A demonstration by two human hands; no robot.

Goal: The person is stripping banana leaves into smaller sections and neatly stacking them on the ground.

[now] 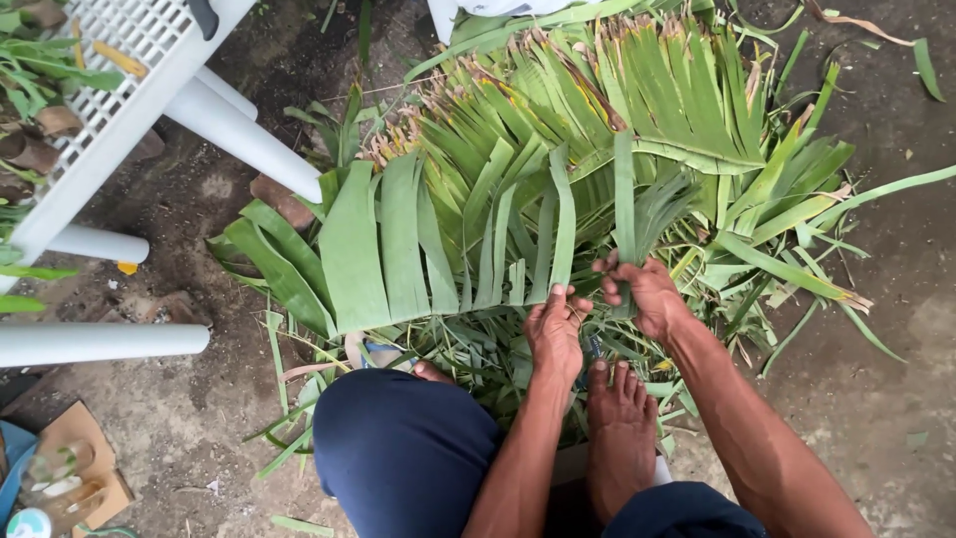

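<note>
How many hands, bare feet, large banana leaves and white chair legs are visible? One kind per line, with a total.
Hands: 2, the left hand and the right hand, both on strips of the big banana leaf
Bare feet: 1
Large banana leaves: 2, the second behind
White chair legs: 3
Total: 8

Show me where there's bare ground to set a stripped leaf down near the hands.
Bare ground lies to the right, beyond the loose leaf strips. Another bare patch sits lower left, between the white plastic chair legs and the knee. Crowded: the banana leaf pile ahead of the left hand and right hand, and around the bare foot.
</note>
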